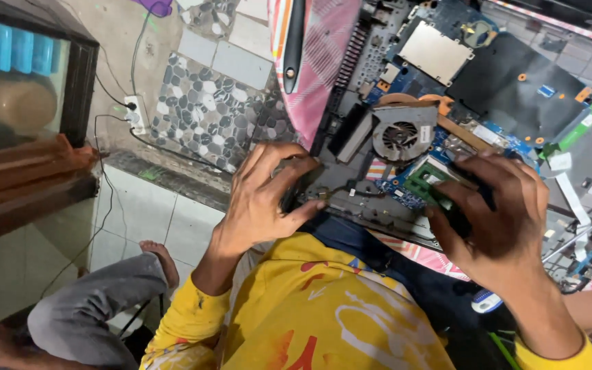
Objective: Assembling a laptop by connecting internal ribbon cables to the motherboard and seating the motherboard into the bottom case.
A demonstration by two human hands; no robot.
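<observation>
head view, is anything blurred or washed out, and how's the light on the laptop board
In the head view the laptop motherboard and cooling fan are evenly lit and fairly sharp; the left hand and right hand look slightly soft; the glass cabinet at the left edge is hazy with reflections, and the frame edges bend.

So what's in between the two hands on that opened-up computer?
Between the left hand and right hand, the head view shows the laptop's dark frame edge, a thin black wire and blue circuit board.

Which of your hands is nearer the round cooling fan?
Right. The right hand sits just below-right of the fan; the left hand grips the laptop's edge farther off to the left.
</observation>
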